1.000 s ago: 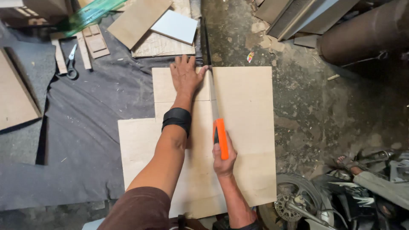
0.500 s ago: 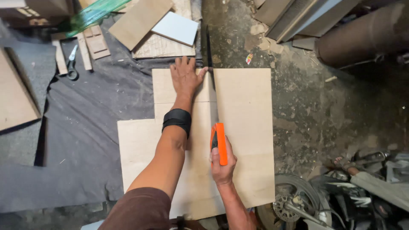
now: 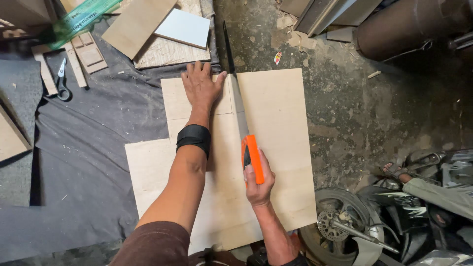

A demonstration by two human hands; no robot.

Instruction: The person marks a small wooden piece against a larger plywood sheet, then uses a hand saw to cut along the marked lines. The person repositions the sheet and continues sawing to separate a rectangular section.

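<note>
Two bare hands work over a pale plywood sheet (image 3: 276, 123) lying flat on a dark cloth (image 3: 88, 148) spread on the floor. The right hand (image 3: 257, 180) has its fingers clamped round the orange handle of a handsaw (image 3: 249, 148), whose blade runs away from the fingers along a cut in the sheet, its dark tip reaching past the far edge. The left hand (image 3: 201, 86) lies flat on the sheet just left of the blade, fingers spread apart and gripping nothing; a black band (image 3: 194, 138) wraps that wrist. Beyond the left fingers lie wood offcuts and a white tile (image 3: 183, 27); far to their left, scissors (image 3: 61, 81). Right of the saw hand stands a motorcycle wheel (image 3: 340, 221) on bare concrete.
</note>
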